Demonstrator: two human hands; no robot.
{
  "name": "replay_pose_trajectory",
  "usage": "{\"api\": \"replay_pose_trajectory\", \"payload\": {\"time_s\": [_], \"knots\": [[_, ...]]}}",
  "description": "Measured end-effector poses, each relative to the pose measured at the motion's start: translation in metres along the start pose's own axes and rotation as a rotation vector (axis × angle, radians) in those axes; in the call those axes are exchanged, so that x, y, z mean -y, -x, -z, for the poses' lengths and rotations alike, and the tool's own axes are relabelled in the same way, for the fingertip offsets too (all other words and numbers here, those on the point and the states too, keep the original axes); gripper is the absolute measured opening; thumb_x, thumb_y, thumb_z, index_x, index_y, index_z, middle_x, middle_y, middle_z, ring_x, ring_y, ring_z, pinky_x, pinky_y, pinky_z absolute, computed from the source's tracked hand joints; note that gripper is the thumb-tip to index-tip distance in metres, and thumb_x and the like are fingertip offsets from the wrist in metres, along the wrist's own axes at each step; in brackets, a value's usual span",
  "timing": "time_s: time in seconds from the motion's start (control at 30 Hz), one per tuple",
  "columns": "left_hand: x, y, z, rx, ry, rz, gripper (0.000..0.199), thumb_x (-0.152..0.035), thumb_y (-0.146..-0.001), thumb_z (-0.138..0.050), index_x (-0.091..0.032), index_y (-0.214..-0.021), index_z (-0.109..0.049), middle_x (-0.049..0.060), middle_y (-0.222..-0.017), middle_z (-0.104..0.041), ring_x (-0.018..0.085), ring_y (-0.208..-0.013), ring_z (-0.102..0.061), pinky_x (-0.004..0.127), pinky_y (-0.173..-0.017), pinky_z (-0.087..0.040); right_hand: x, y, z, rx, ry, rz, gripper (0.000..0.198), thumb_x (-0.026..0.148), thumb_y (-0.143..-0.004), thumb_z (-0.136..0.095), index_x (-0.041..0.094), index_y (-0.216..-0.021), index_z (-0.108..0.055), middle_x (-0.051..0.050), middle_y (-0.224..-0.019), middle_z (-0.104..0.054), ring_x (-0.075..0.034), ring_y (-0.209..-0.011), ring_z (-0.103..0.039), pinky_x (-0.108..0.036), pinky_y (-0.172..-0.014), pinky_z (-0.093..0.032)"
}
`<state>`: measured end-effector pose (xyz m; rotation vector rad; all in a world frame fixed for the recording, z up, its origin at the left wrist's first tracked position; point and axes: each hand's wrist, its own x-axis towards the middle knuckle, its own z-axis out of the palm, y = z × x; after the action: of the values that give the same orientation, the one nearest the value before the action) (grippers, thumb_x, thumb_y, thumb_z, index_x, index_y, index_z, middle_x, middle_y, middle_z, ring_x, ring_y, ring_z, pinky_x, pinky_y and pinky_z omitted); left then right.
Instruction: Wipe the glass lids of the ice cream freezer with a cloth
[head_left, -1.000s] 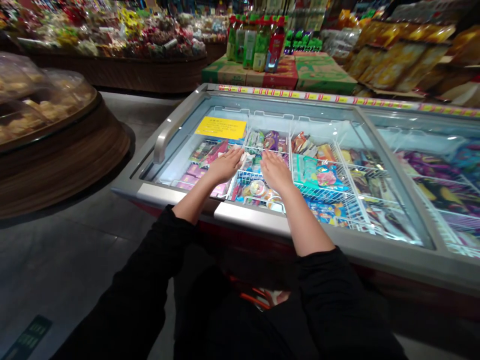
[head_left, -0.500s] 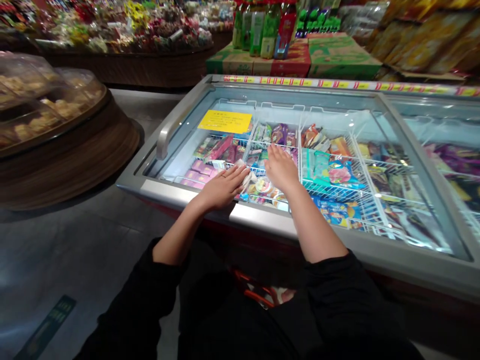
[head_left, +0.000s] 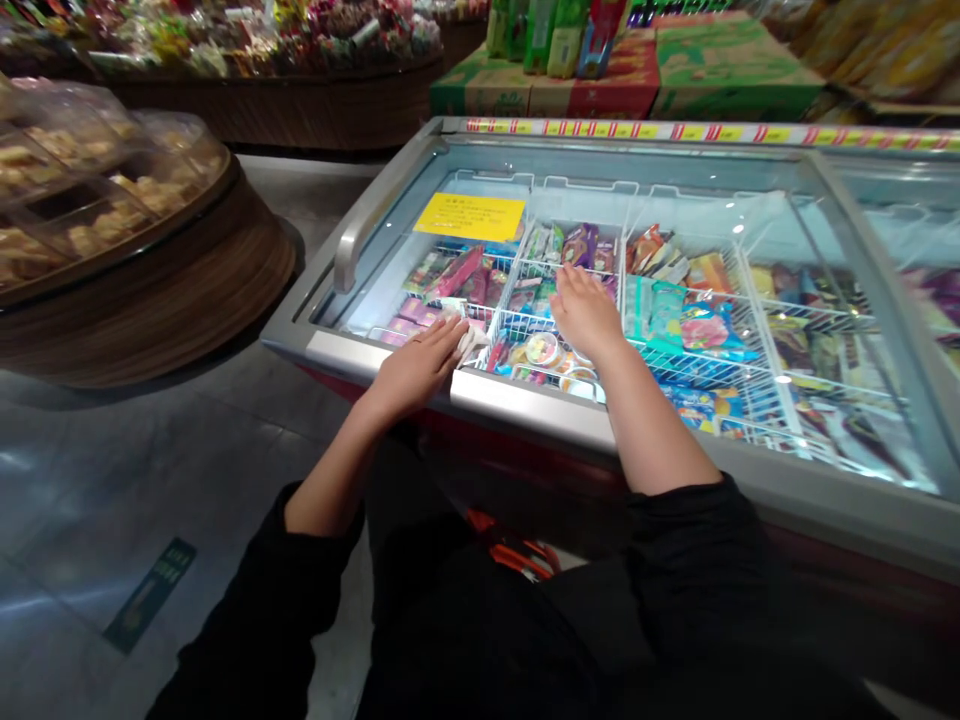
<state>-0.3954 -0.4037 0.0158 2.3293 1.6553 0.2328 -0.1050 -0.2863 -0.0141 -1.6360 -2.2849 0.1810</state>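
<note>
My left hand [head_left: 421, 368] lies flattened at the front edge of a chest freezer's glass lid [head_left: 420, 290], fingers stretched and close together. It presses a crumpled whitish cloth [head_left: 473, 341] against the glass, part of which shows past the fingertips. My right hand [head_left: 589, 312] rests palm down on the lid farther right, its fingers extended and nothing visible in it. Below the glass, wire baskets [head_left: 517, 295] hold packaged frozen goods and round cups [head_left: 543, 349]. A yellow notice [head_left: 470, 217] is on the lid near its far left.
The lid's curved handle [head_left: 346, 258] stands up at the left. A rounded wooden display [head_left: 135, 290] with clear-covered food is on the left. Behind the freezer are cardboard boxes [head_left: 731, 75] with bottles on them. A green floor sticker [head_left: 150, 595] lies at lower left.
My left hand has slid left along the freezer's front edge with the cloth. My right hand stays at nearly the same place on the glass. The view has tipped down slightly.
</note>
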Motion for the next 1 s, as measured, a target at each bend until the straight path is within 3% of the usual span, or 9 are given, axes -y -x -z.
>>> {"api": "replay_pose_trajectory", "payload": {"time_s": [0.1,0.3,0.4,0.5,0.57,0.67,0.77,0.87,1.0], "knots": [[-0.018,0.016,-0.007,-0.039,0.046,-0.032,0.053,-0.032,-0.111,-0.039,-0.027,-0.163,-0.049,0.001,-0.172,-0.042,0.021,-0.163,-0.034,0.040,-0.131,-0.037,0.000,0.001,0.000,0.021,0.009,-0.012,0.067,0.032,-0.110,-0.035,0.011,-0.173,-0.028,-0.015,-0.178,-0.033,-0.036,-0.166,-0.025,-0.061,-0.135,-0.020],[-0.057,0.003,-0.016,0.017,0.229,-0.307,0.048,-0.029,-0.111,-0.046,-0.036,-0.157,-0.055,-0.003,-0.166,-0.053,0.018,-0.157,-0.045,0.040,-0.128,-0.044,0.001,0.006,0.004,0.069,0.029,-0.020,0.069,0.032,-0.111,-0.035,0.016,-0.175,-0.019,-0.013,-0.180,-0.028,-0.037,-0.166,-0.023,-0.064,-0.135,-0.020],[-0.059,0.002,-0.015,0.055,0.323,-0.426,0.047,-0.025,-0.111,-0.045,-0.039,-0.154,-0.058,-0.002,-0.162,-0.058,0.018,-0.151,-0.054,0.039,-0.123,-0.050,0.001,0.007,0.006,0.086,0.035,-0.027,0.069,0.034,-0.112,-0.035,0.017,-0.176,-0.017,-0.011,-0.180,-0.027,-0.037,-0.167,-0.021,-0.063,-0.136,-0.019],[-0.039,0.010,-0.009,0.093,0.342,-0.565,0.047,-0.022,-0.111,-0.045,-0.038,-0.152,-0.061,-0.002,-0.158,-0.063,0.020,-0.144,-0.062,0.039,-0.116,-0.054,0.000,0.008,0.008,0.100,0.027,-0.034,0.068,0.035,-0.112,-0.035,0.019,-0.176,-0.017,-0.010,-0.181,-0.027,-0.036,-0.167,-0.020,-0.063,-0.136,-0.019],[-0.014,0.020,-0.002,0.085,0.280,-0.569,0.048,-0.023,-0.111,-0.043,-0.041,-0.153,-0.059,-0.005,-0.159,-0.061,0.021,-0.146,-0.060,0.042,-0.116,-0.054,0.000,0.008,0.009,0.105,0.018,-0.035,0.068,0.035,-0.112,-0.036,0.020,-0.176,-0.018,-0.009,-0.180,-0.027,-0.036,-0.167,-0.020,-0.063,-0.136,-0.019],[0.026,0.040,0.010,0.041,0.158,-0.409,0.045,-0.032,-0.110,-0.046,-0.046,-0.151,-0.061,-0.007,-0.159,-0.061,0.023,-0.143,-0.062,0.047,-0.116,-0.055,-0.002,0.008,0.009,0.104,0.004,-0.032,0.069,0.035,-0.112,-0.038,0.018,-0.176,-0.020,-0.010,-0.181,-0.027,-0.037,-0.167,-0.019,-0.062,-0.136,-0.018],[0.042,0.053,0.013,-0.060,0.075,-0.275,0.044,-0.039,-0.111,-0.045,-0.043,-0.151,-0.062,-0.003,-0.157,-0.063,0.024,-0.144,-0.061,0.048,-0.121,-0.051,-0.004,0.006,0.005,0.096,0.002,-0.037,0.069,0.034,-0.111,-0.038,0.017,-0.175,-0.020,-0.011,-0.181,-0.025,-0.038,-0.167,-0.020,-0.064,-0.135,-0.017],[0.018,0.051,-0.002,-0.153,0.084,-0.299,0.045,-0.040,-0.112,-0.042,-0.034,-0.151,-0.063,0.003,-0.156,-0.064,0.026,-0.146,-0.060,0.049,-0.124,-0.047,-0.005,0.003,-0.002,0.068,0.032,-0.062,0.068,0.031,-0.112,-0.036,0.017,-0.175,-0.019,-0.011,-0.181,-0.024,-0.038,-0.167,-0.020,-0.065,-0.135,-0.017],[-0.036,0.030,-0.033,-0.135,0.139,-0.473,0.045,-0.030,-0.112,-0.040,-0.029,-0.151,-0.063,0.004,-0.158,-0.063,0.024,-0.145,-0.060,0.046,-0.122,-0.048,0.000,-0.001,0.000,0.053,0.084,-0.109,0.066,0.028,-0.111,-0.034,0.015,-0.175,-0.022,-0.012,-0.180,-0.027,-0.036,-0.167,-0.021,-0.062,-0.135,-0.018]]}}
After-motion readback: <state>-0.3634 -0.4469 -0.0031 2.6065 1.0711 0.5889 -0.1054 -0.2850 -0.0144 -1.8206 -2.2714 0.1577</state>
